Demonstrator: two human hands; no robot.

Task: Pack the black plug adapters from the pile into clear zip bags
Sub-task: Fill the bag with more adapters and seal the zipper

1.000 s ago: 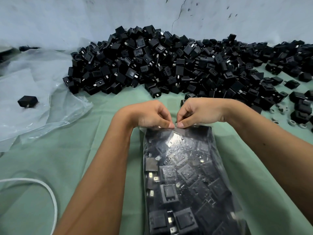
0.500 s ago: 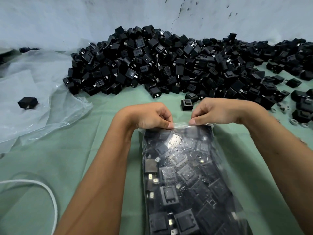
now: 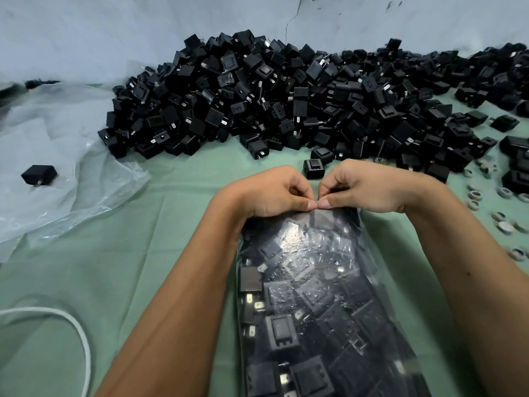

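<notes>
Two hands meet at the mouth of a clear plastic zip bag (image 3: 317, 296) packed with black square plug adapters. The left hand (image 3: 274, 193) and right hand (image 3: 369, 187) each pinch the bag's top edge between thumb and curled fingers, their thumb tips touching at the middle of the strip. The bag lies flat at 6 o'clock from the hands, running toward the viewer between the forearms.

Judging by how full it is, the bag will feel heavy and lumpy, its film thin, glossy and likely slippery; metal prongs showing through could snag or pierce it. A sensible hold is the seal strip for closing, then support under the load rather than a lift by the top alone.

At 12 o'clock from the hands sprawls the large pile of loose black plug adapters (image 3: 286, 101), reaching away to 2 o'clock. One stray black adapter (image 3: 314, 168) sits just beyond the knuckles. Small grey rings (image 3: 503, 226) are scattered at 3 o'clock. At 9 o'clock lies a crumpled sheet of clear plastic film (image 3: 63, 179) with a lone black adapter (image 3: 39, 174) on it, and a white cord (image 3: 77, 333) loops at 8 o'clock.

Everything rests on a pale green cloth (image 3: 148, 270) covering the counter, wrinkled and soft. Behind stands a whitish, scuffed wall (image 3: 114, 32) with a thin crack.
</notes>
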